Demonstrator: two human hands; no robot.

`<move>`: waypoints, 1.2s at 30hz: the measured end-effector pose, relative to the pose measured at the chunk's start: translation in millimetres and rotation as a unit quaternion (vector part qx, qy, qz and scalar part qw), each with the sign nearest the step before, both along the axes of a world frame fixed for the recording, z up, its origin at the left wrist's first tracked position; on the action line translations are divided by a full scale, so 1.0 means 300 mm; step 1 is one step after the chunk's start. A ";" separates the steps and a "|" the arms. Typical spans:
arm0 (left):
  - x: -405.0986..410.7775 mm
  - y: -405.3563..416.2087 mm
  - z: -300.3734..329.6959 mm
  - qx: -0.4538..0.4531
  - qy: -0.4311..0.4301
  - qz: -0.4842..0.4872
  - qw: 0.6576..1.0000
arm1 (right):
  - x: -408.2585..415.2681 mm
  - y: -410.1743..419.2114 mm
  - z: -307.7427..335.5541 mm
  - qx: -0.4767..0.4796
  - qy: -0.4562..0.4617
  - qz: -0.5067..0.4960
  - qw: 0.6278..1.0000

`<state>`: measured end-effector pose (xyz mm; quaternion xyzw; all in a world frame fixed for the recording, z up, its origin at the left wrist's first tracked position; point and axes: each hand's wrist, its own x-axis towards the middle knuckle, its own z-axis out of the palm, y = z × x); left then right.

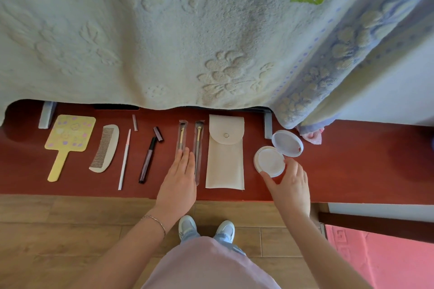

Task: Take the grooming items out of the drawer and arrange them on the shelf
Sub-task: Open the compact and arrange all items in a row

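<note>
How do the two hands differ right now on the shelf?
The left hand lies flat with straight fingers on a wrapped brush; the right hand curls its fingers round the open compact. The left wrist wears a bracelet; the right wrist is bare. Both reach over the red shelf.

My left hand (179,177) lies flat, fingers straight and together, arm reaching forward. My right hand (290,185) reaches forward too, its fingers curled in a grip.

On the red shelf (352,171), left to right: yellow hand mirror (69,137), comb (105,148), pencil (124,159), mascara (148,159), two wrapped brushes (190,143), beige pouch (225,155), open white compact (278,152).
</note>
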<state>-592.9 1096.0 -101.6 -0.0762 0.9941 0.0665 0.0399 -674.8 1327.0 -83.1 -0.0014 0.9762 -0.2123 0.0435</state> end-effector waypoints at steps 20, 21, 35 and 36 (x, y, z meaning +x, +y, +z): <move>0.001 0.002 0.018 0.015 -0.038 0.003 0.999 | -0.006 -0.024 -0.011 0.003 -0.003 0.025 1.000; 0.001 0.003 0.020 0.019 -0.038 0.002 0.999 | -0.001 -0.024 -0.003 0.002 0.005 0.026 1.000; 0.114 -0.207 0.019 0.025 -0.005 0.120 0.992 | -0.048 -0.544 0.061 -0.084 0.082 0.408 0.906; 0.117 -0.216 0.015 0.030 -0.006 0.122 0.992 | -0.066 -0.589 0.055 -0.083 0.075 0.419 0.901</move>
